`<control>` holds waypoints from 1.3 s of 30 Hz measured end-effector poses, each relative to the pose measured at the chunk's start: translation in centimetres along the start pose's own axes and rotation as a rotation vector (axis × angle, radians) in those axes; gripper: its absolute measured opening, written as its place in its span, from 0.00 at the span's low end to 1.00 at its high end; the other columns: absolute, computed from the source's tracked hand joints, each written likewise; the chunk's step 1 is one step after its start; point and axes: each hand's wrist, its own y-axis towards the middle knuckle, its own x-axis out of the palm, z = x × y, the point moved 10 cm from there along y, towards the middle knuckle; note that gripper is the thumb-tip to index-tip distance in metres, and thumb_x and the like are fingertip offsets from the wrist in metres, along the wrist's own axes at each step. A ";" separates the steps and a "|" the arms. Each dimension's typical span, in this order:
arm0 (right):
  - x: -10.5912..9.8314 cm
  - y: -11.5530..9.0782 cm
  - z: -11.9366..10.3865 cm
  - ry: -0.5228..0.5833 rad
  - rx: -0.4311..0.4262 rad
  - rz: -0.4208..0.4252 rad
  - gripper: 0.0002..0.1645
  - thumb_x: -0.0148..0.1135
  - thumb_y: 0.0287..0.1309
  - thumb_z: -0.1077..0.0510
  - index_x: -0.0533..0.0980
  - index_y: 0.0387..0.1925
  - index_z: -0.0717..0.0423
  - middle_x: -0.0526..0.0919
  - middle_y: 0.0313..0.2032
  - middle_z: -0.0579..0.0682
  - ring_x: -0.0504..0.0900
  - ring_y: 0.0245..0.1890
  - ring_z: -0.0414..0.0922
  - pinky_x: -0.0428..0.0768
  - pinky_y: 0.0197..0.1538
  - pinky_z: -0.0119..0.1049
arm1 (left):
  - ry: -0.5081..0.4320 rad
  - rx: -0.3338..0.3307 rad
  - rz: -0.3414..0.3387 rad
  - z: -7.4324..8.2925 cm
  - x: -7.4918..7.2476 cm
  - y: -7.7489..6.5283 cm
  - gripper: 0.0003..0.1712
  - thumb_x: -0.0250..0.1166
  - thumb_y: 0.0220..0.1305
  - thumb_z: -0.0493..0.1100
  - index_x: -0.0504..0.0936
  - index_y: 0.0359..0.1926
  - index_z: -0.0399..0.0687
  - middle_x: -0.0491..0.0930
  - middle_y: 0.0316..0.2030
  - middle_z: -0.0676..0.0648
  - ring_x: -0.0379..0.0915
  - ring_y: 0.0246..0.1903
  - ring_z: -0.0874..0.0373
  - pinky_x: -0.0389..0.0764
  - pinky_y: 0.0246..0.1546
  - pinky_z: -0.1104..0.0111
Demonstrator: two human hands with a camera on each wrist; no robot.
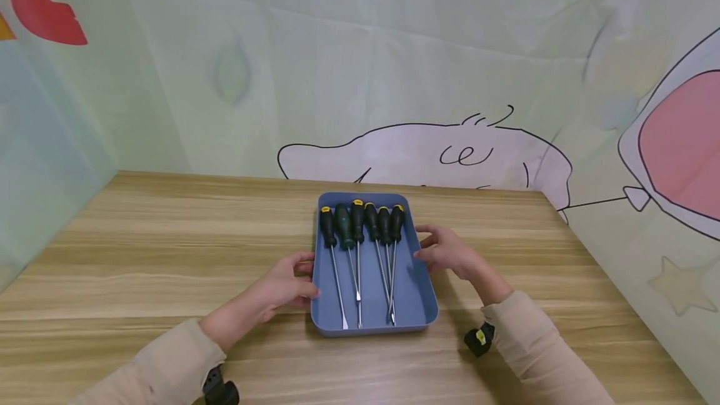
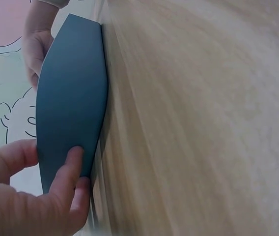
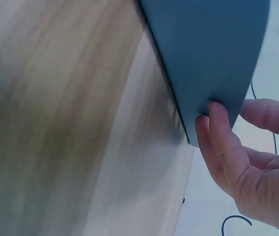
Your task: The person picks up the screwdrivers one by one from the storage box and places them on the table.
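Observation:
A shallow blue tray [image 1: 374,324] lies on the wooden table, with several screwdrivers [image 1: 358,220] inside. Their dark handles, mostly tipped with yellow, point to the far end and the metal shafts to the near end. My left hand [image 1: 284,286] holds the tray's left side, thumb at the rim; in the left wrist view its fingers [image 2: 73,160] press the outer wall. Opposite, my right hand [image 1: 450,252] grips the right side farther up. Its fingertips [image 3: 218,110] lie on the outside of the wall in the right wrist view, with the thumb up at the rim.
The wood-grain table [image 1: 185,236] reaches back to a pale printed cloth [image 1: 349,67] hung behind and at the sides. A dark wrist camera [image 1: 479,339] sits at the right cuff, and another dark device [image 1: 220,387] at the left cuff.

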 end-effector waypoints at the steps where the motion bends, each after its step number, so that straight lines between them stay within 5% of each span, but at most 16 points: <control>1: -0.1 0.0 -0.1 -0.001 0.003 -0.001 0.38 0.58 0.56 0.67 0.55 0.66 0.68 0.70 0.51 0.71 0.78 0.41 0.55 0.82 0.40 0.48 | 0.000 0.000 0.001 0.0 0.0 0.0 0.43 0.56 0.46 0.19 0.50 0.65 0.25 0.60 0.58 0.25 0.72 0.43 0.47 0.82 0.37 0.58; 20: -1.6 -0.4 -1.5 0.010 -0.014 0.013 0.36 0.55 0.55 0.69 0.56 0.65 0.69 0.72 0.44 0.65 0.77 0.35 0.50 0.83 0.37 0.42 | -0.006 -0.002 0.009 -0.1 -0.1 0.1 0.43 0.56 0.46 0.19 0.51 0.65 0.25 0.60 0.58 0.25 0.71 0.45 0.45 0.82 0.37 0.58; 39: -0.9 -0.1 -3.6 -0.009 -0.057 -0.013 0.35 0.56 0.56 0.69 0.57 0.65 0.69 0.73 0.43 0.64 0.77 0.41 0.58 0.83 0.38 0.42 | -0.010 -0.003 0.012 -0.2 -0.3 0.2 0.44 0.57 0.45 0.19 0.51 0.66 0.25 0.61 0.57 0.26 0.72 0.45 0.45 0.82 0.38 0.58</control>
